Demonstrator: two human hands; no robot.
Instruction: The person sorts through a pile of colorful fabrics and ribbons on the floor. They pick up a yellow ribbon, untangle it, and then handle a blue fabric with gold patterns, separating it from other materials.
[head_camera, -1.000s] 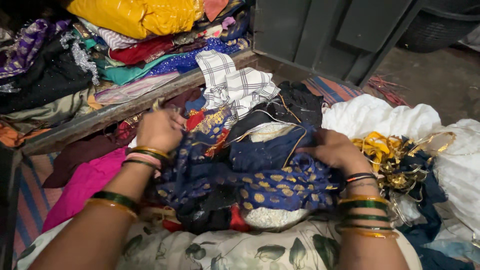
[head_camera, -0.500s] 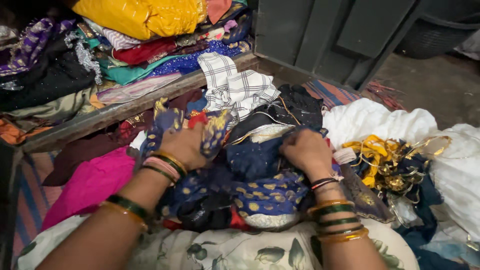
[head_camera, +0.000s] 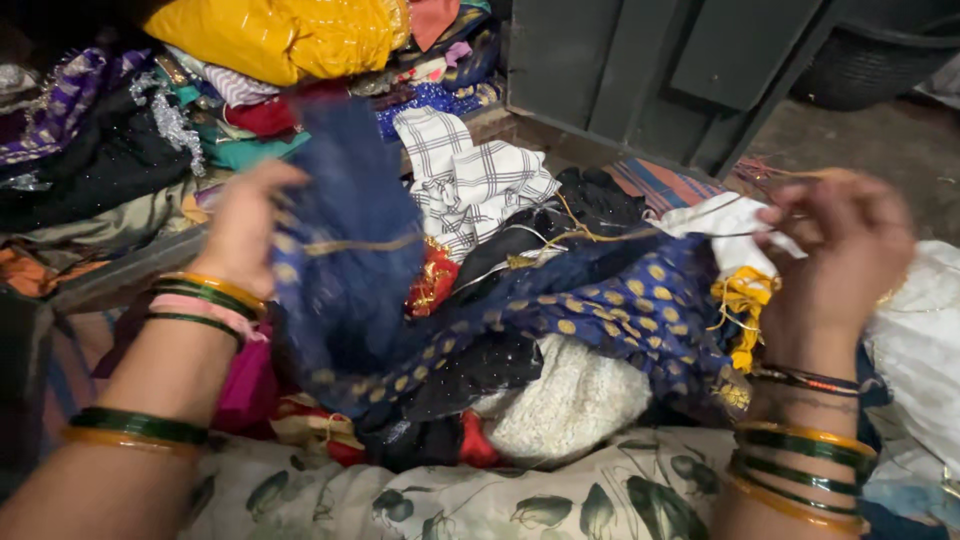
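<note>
Left hand (head_camera: 245, 225) fingers clamped on navy gold-dotted cloth (head_camera: 600, 310), raised. Right hand (head_camera: 840, 250) fingers pinched together on same cloth's far end. Checked cloth (head_camera: 470, 180) behind.

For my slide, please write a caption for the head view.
Both hands, left hand and right hand, lift a navy gold-dotted cloth from a heap of mixed fabrics.

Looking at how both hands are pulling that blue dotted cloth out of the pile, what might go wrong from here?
1. The blue dotted cloth, stretched between left hand and right hand, could drag the checked cloth along.
2. The yellow tassels may snag.
3. The bangles could catch loose threads.
</note>
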